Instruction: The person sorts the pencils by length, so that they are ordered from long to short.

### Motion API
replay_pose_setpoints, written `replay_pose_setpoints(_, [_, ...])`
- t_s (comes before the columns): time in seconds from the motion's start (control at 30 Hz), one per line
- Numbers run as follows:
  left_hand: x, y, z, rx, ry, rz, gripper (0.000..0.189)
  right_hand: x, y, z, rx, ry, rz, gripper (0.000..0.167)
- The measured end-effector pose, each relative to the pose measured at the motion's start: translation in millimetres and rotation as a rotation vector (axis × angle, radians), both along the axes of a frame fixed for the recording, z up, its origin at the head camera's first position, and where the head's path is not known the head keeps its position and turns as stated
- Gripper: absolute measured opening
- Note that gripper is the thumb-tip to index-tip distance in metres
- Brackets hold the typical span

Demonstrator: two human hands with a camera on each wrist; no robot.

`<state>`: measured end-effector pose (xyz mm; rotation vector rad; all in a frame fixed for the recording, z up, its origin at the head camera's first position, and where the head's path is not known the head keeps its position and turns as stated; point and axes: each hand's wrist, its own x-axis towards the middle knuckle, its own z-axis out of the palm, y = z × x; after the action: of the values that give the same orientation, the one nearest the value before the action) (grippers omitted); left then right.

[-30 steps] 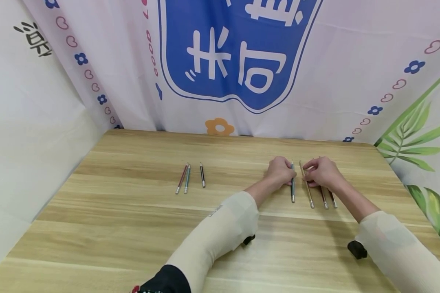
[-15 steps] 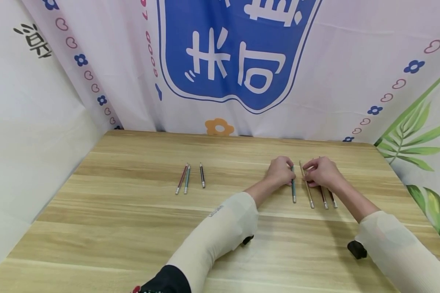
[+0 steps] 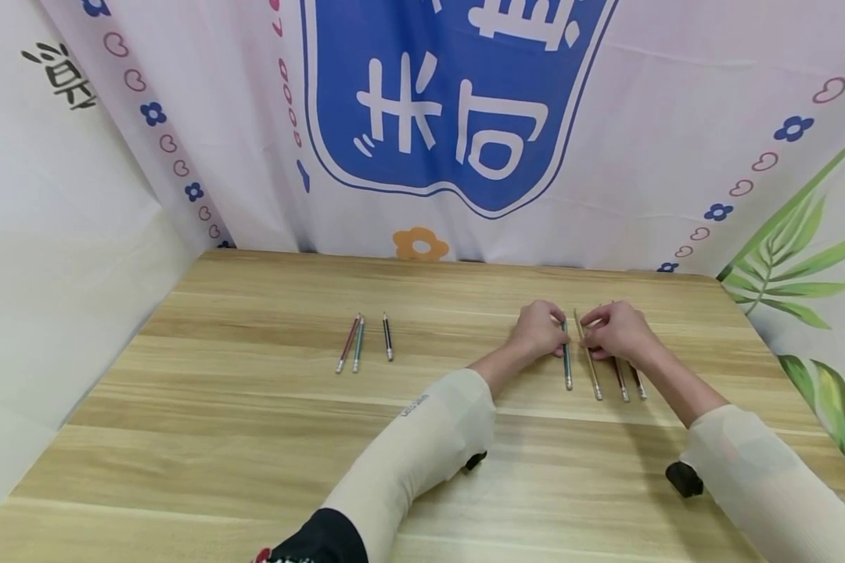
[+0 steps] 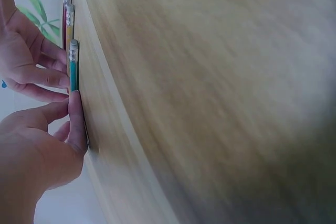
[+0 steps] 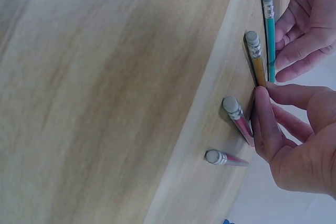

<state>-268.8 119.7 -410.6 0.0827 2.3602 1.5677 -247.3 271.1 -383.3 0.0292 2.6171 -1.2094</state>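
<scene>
Wooden tabletop [image 3: 253,438], flat and bare-grained. Right of centre, a row of four pencils; three more [image 3: 357,344] lie well apart to the left. Left hand [image 3: 535,332] pinches the teal pencil [image 3: 566,367] mid-barrel, grip narrow, fingertips curled against it. Right hand [image 3: 616,332] holds the yellow pencil [image 3: 593,375] just beside it, fingers pressing it down. Likely light, stiff, slick lacquer, prone to rolling: mid-shaft pinch looks best.

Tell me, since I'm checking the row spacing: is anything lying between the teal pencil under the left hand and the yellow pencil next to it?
Nothing visible does. The teal pencil, touched by the left hand, lies beside the yellow pencil, with only bare table between them.
</scene>
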Motion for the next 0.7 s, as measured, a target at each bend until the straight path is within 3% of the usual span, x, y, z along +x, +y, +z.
replay_pose_setpoints(0.33, [0.2, -2.0, 0.3, 0.031, -0.013, 0.013, 0.031, 0.2, -0.5, 0.3, -0.009, -0.005, 0.0, 0.044])
replay_pose_setpoints(0.53, [5.7, -9.0, 2.5, 0.139, -0.04, 0.016, 0.035, -0.4, -1.4, -1.1, 0.004, -0.002, -0.004, 0.043])
replay_pose_setpoints(0.7, [8.5, -19.2, 4.4, 0.232, -0.06, -0.016, 0.037, -0.5, -1.6, -1.8, 0.018, 0.009, 0.004, 0.043])
